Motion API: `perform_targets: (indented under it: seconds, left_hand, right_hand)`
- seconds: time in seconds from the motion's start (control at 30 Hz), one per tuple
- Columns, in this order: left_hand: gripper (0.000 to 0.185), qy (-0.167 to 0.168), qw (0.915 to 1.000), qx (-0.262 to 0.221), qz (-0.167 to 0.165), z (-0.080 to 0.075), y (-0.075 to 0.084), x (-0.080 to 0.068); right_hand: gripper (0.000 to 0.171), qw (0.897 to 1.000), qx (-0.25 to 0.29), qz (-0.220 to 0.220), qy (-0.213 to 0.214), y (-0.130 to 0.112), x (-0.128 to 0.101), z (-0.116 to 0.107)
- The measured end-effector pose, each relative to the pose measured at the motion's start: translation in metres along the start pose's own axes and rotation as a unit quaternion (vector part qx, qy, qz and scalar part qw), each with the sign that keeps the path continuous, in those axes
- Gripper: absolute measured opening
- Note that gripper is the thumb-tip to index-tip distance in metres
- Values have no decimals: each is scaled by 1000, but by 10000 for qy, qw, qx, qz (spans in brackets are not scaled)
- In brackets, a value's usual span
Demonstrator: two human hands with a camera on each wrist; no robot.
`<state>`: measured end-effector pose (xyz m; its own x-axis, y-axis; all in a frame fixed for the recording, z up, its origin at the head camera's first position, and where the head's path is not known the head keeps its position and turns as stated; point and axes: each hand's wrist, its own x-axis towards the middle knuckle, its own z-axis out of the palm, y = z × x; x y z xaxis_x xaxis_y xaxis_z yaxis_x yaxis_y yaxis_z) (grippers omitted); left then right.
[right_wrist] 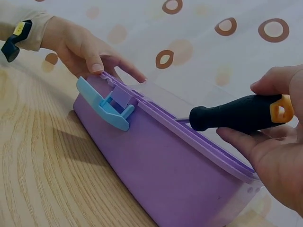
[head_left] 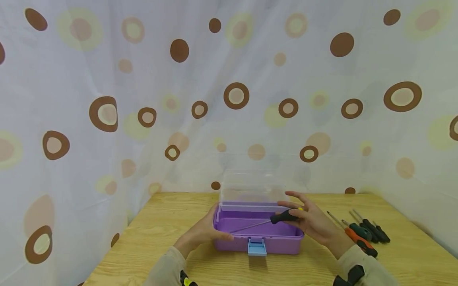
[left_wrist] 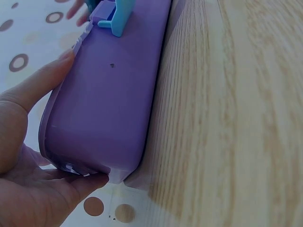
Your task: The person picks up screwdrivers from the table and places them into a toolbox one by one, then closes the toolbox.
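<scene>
- While your left hand (head_left: 205, 232) is gripping the box (head_left: 277, 246) at its left end, thumb over the front rim, fingers round the side, you are probably steadying it.
- Your right hand (head_left: 313, 220) is pinching the driver (head_left: 285, 216) by its handle, upper fingers sticking out, likely for a light, tiltable hold.
- The driver is slanting down-left over the box, shaft inside the rim; you can't tell whether its tip is touching.
- The lid (head_left: 250, 184) is standing up at the back, leaving the top accessible.
- The latch (head_left: 257, 248) is jutting from the front, unhooked, so nothing is fastening the lid.
- The red driver (head_left: 360, 242) and other drivers (head_left: 359, 231) are lying right of the box, handles toward you, presumably for easy reach.
</scene>
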<state>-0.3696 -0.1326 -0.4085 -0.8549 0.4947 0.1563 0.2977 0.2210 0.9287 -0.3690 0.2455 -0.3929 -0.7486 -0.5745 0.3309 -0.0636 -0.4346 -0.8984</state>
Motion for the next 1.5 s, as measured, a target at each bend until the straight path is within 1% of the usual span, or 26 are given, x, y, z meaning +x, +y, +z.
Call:
perform_targets:
  seconds: [0.1, 0.17, 0.3, 0.37, 0.47, 0.63, 0.77, 0.93, 1.17, 1.37, 1.5]
  left_hand:
    - [123, -8, 10000, 0, -7, 0, 0, 0]
    - [123, -4, 10000, 0, -11, 1, 0, 0]
    - [122, 16, 10000, 3, -23, 1, 0, -1]
    - [121, 15, 10000, -12, -24, 1, 0, -1]
    - [120, 8, 10000, -19, -32, 0, 0, 0]
    - [121, 25, 10000, 34, -35, 0, 2, 0]
    - [120, 31, 10000, 40, -37, 0, 3, -1]
    - [120, -48, 10000, -43, -6, 0, 4, -1]
    - [122, -3, 9999, -89, -84, 0, 1, -2]
    - [122, 6, 9998, -158, -86, -1, 1, -3]
    - [121, -17, 9997, -231, -52, 1, 2, -1]
  right_hand:
    - [52, 9995, -234, -21, 196, 1, 1, 3]
    - [52, 9979, -511, -59, 394, 1, 2, 5]
    - [48, 9909, -1077, -197, 779, 2, 2, 8]
    - [46, 9872, -1238, -301, 964, 2, 3, 9]
    - [43, 9834, -1341, -504, 1116, 0, 4, 10]
    - [41, 9849, -1205, -813, 942, -3, 4, 10]
    - [39, 9875, -1015, -949, 741, -5, 3, 8]
    - [38, 9905, -854, -890, 610, -7, 2, 6]
    - [37, 9924, -805, -751, 551, -9, 0, 7]
    - [36, 9901, -995, -771, 614, -12, -2, 5]
    - [35, 9890, -1049, -790, 684, -16, -7, 1]
